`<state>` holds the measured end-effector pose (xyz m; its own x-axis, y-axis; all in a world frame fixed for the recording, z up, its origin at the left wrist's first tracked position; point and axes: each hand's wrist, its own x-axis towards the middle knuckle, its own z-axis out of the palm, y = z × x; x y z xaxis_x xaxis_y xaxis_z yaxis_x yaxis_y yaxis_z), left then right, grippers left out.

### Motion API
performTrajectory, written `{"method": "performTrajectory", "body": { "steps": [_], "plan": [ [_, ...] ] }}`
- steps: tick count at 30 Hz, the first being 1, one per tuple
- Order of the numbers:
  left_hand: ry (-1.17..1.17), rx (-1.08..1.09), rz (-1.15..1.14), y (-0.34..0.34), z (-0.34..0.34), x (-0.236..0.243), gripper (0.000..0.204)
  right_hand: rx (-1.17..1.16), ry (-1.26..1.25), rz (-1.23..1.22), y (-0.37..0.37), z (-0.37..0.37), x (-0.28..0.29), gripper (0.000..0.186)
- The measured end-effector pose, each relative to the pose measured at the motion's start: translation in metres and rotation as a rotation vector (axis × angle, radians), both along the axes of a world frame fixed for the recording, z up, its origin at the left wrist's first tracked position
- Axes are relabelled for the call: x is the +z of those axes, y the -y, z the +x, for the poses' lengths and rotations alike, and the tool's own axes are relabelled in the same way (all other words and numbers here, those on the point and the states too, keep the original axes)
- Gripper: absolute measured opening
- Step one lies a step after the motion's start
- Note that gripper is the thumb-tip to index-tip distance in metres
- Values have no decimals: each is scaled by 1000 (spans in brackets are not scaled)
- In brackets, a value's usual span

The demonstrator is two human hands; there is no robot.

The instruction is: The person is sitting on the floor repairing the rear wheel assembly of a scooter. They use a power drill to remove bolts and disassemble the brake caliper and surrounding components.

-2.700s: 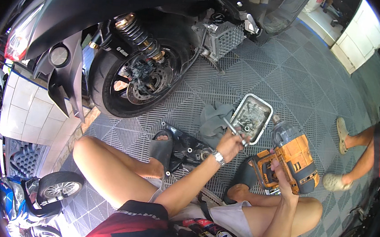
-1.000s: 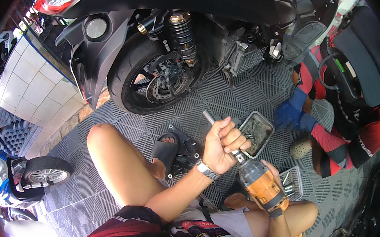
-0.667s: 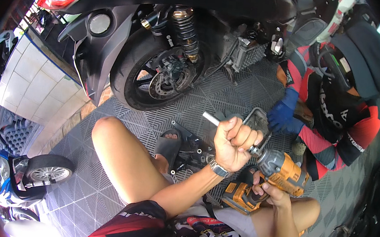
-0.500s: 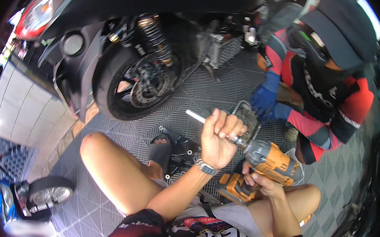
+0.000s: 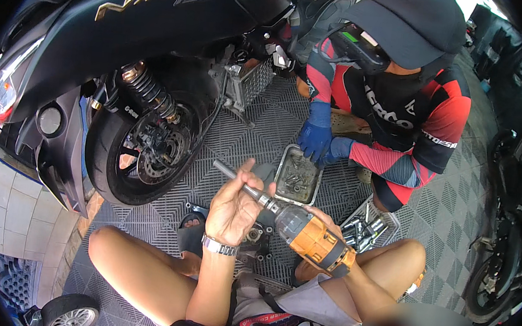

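My right hand grips an orange and black cordless impact driver, which lies across in front of me with its nose pointing up and left. The driver's body hides the handle and most of that hand's fingers. A long silver socket extension sticks out from the nose. My left hand, with a metal watch on the wrist, has its fingers curled round the extension just ahead of the nose. Beneath my hands, a dark metal part rests on the floor between my legs, partly covered.
A co-worker in blue gloves crouches opposite, hands at a metal tray of small parts. A second tray holds sockets beside my right knee. The scooter's rear wheel stands at the left, and a loose wheel lies lower left.
The view has shifted, bringing both trays into fuller sight. The driver has tilted, so its battery is now hidden. My left hand has turned more palm-up along the extension.
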<state>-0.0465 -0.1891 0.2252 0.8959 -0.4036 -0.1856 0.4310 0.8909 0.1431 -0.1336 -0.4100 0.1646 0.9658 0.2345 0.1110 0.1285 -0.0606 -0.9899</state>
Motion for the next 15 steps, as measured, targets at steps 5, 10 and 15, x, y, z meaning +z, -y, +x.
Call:
{"method": "performTrajectory", "body": {
  "steps": [5, 10, 15],
  "plan": [
    [-43, -31, -136, -3, 3, -9, 52, 147, 360, -401, 3, 3, 14, 66],
    [35, 36, -342, 4, -2, -22, 43, 133, 92, -104, -1, -7, 1, 77],
    [218, 207, -359, 13, -14, -10, 43, 162, -254, 333, -22, -11, 33, 50]
  ]
}}
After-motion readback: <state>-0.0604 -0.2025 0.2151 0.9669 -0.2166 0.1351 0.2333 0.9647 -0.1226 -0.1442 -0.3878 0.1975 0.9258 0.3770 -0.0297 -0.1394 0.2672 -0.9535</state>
